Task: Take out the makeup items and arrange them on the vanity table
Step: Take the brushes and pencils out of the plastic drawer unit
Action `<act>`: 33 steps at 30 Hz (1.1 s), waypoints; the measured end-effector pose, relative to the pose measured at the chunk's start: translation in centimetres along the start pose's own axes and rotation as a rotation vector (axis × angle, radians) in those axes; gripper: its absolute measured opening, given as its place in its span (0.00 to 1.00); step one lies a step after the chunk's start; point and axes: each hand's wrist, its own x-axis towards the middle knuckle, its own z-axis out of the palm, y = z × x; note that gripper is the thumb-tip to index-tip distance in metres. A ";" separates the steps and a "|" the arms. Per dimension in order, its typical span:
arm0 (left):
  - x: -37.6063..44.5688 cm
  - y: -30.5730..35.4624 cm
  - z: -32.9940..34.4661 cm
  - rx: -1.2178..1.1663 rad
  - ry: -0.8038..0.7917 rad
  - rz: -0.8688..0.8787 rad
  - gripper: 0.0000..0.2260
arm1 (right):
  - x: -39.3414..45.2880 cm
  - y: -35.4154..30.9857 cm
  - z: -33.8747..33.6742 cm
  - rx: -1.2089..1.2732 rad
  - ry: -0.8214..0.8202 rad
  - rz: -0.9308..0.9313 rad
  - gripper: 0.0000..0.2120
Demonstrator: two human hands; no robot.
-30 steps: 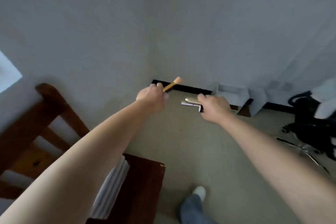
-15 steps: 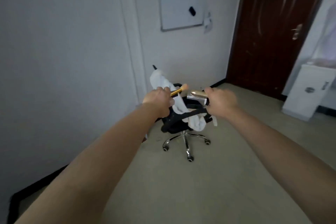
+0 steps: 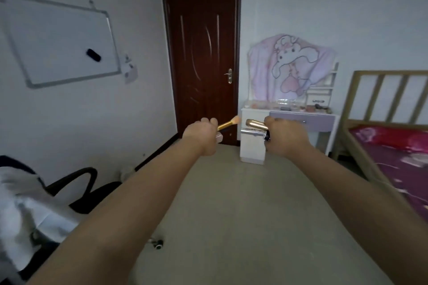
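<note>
- Left hand [image 3: 202, 135] clenched around a gold-handled makeup brush [image 3: 228, 123], arm stretched forward at mid-frame.
- Brush handle slanting up and to the right out of the fist, peach bristle tip at the far right end, just beside the items of the other hand but apart from them.
- A small pale pink item [image 3: 219, 137] showing at the lower edge of the same fist; too little visible to name.
- Right hand [image 3: 285, 137] grasping two tubes that stick out leftward from the fist: a gold tube [image 3: 256, 124] above, a silver tube [image 3: 253, 133] with a black end just below, the two lying close together.
- Both hands level, near each other, held in the air above the beige floor [image 3: 234, 203], well apart from the table.
- White vanity table [image 3: 253, 148] with a lilac drawer front far ahead, standing between the dark brown door [image 3: 201, 53] on its left and the wooden bed frame [image 3: 379, 97] on its right.
- Several small items lined along the table top, too small and blurred to identify.
- Pink cartoon-print cloth [image 3: 291, 65] draped over the upright back of the table.
- Bed with a magenta patterned cover [image 3: 398, 159] at the right edge.
- Whiteboard [image 3: 58, 41] on the left wall, with a black eraser [image 3: 93, 55] stuck on it.
- Black office chair [image 3: 76, 183] with white cloth [image 3: 27, 210] over it at near left.
</note>
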 end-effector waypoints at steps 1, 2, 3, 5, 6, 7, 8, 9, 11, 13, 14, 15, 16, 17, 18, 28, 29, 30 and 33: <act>2.4 1.5 0.4 -0.002 0.000 0.032 0.14 | 0.9 2.1 0.7 0.011 -0.005 0.041 0.14; 4.9 2.9 0.9 0.001 0.004 0.062 0.14 | 1.9 4.2 1.7 0.019 -0.013 0.080 0.13; 7.3 4.1 1.5 0.008 0.009 0.087 0.14 | 3.0 6.1 2.7 0.023 -0.021 0.112 0.13; 12.3 6.3 2.7 0.022 0.012 0.125 0.15 | 5.6 9.9 4.6 0.013 -0.034 0.170 0.12; 14.9 7.3 3.3 0.028 0.007 0.140 0.16 | 7.0 11.8 5.6 -0.002 -0.040 0.191 0.12; 17.6 8.1 4.0 0.039 0.007 0.154 0.18 | 8.5 13.7 6.6 -0.016 -0.044 0.205 0.13; 20.4 9.0 4.6 0.053 0.012 0.170 0.19 | 10.1 15.6 7.7 -0.030 -0.042 0.220 0.14; 23.2 9.8 5.1 0.059 0.018 0.190 0.19 | 12.0 17.5 8.6 -0.043 -0.039 0.238 0.16; 29.1 11.4 6.1 0.034 0.027 0.230 0.18 | 15.8 21.0 10.4 -0.072 -0.046 0.279 0.16; 34.8 13.1 6.9 0.021 0.032 0.267 0.18 | 19.6 24.4 12.1 -0.112 -0.066 0.315 0.17; 37.6 14.0 7.3 0.023 0.034 0.286 0.18 | 21.2 25.9 12.9 -0.128 -0.075 0.332 0.18; 40.3 14.9 7.7 0.021 0.040 0.302 0.18 | 22.9 27.6 13.7 -0.136 -0.079 0.347 0.18; 42.9 15.9 8.1 0.016 0.042 0.320 0.19 | 24.4 29.2 14.5 -0.142 -0.081 0.361 0.18; 45.4 17.0 8.7 0.013 0.040 0.341 0.19 | 25.7 30.8 15.4 -0.152 -0.089 0.374 0.17; 47.7 18.1 9.3 0.012 0.034 0.364 0.19 | 27.0 32.4 16.2 -0.166 -0.101 0.387 0.16; 70.5 29.0 20.0 0.039 -0.018 0.489 0.18 | 40.5 49.9 31.0 -0.190 -0.188 0.443 0.12; 72.9 29.7 20.9 0.041 -0.032 0.477 0.18 | 42.3 51.7 32.6 -0.186 -0.200 0.439 0.13; 75.5 30.3 21.7 0.040 -0.049 0.464 0.19 | 44.1 53.5 34.1 -0.185 -0.214 0.429 0.13; 82.9 31.0 24.0 0.026 -0.082 0.410 0.20 | 50.0 58.6 38.4 -0.155 -0.225 0.410 0.16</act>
